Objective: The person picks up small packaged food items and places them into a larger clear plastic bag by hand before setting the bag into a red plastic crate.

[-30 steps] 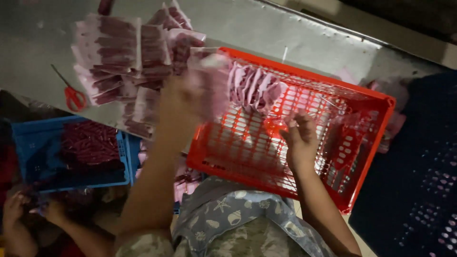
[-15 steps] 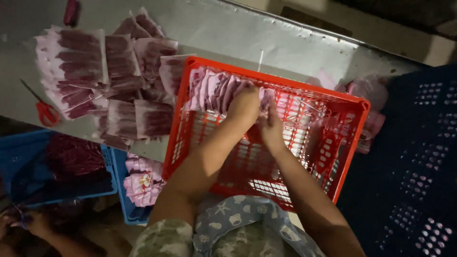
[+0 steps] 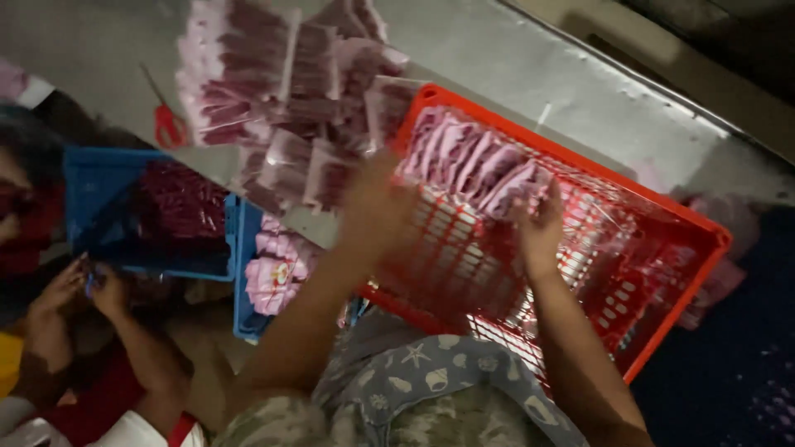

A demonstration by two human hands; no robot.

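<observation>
Though left hand (image 3: 377, 211) blurs, right hand (image 3: 540, 228) touches pink packets (image 3: 476, 161).

A dimly lit grey metal worktable (image 3: 530, 58) with a raised rim runs beside a dark perforated surface (image 3: 737, 364).

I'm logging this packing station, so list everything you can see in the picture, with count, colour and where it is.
Red crate: one, red plastic mesh, on the right of the table.
Row of packets: count unclear, pink, standing in the crate's far left corner.
Packet stacks: many, pink and dark red, piled on the table left of the crate.
Table: one, grey metal.
Scissors: one pair, red handles, left of the stacks.
Blue crates: two, at the table's near left edge, dark red and pink goods inside.
Co-worker's hands: two, lower left.
Left hand: blurred, over the crate's left rim.
Right hand: touching the packet row.
</observation>
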